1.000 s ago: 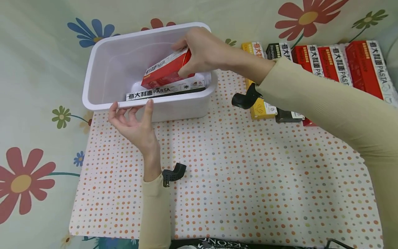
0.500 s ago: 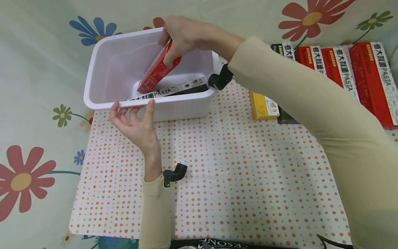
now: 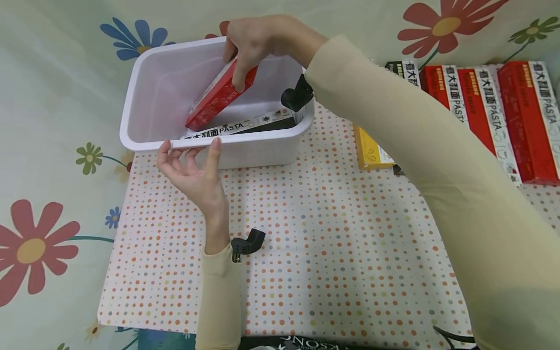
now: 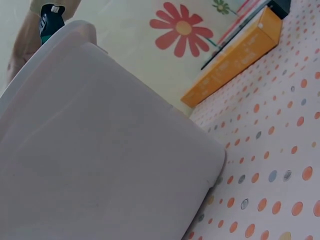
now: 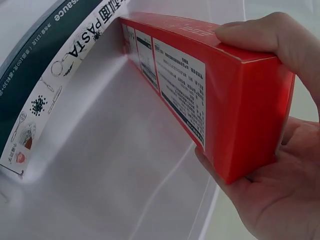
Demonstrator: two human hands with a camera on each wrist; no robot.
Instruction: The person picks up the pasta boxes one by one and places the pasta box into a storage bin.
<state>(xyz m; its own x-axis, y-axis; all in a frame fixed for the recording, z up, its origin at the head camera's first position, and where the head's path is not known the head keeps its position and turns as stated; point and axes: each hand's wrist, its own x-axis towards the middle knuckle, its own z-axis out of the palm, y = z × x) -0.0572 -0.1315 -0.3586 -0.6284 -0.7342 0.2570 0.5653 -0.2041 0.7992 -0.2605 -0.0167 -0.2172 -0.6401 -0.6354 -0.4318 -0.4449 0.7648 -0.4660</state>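
A white plastic bin stands at the back left of the table. My right hand reaches over its far rim and grips one end of a red pasta box. This box slants down inside the bin, its lower end near a dark pasta box that lies along the near wall. In the right wrist view, thumb and fingers clasp the end of the red box from opposite sides. My left hand holds the bin's near rim, palm up, with thumb and fingertips at the lip.
To the right stand a yellow box, a black box and several red pasta boxes in a row, partly behind my right sleeve. A flowered curtain hangs behind. The spotted tablecloth covers the table.
My right hand has moved left along the bin with the red box, which has turned steeper and away from the dark box. The left hand stays at the rim.
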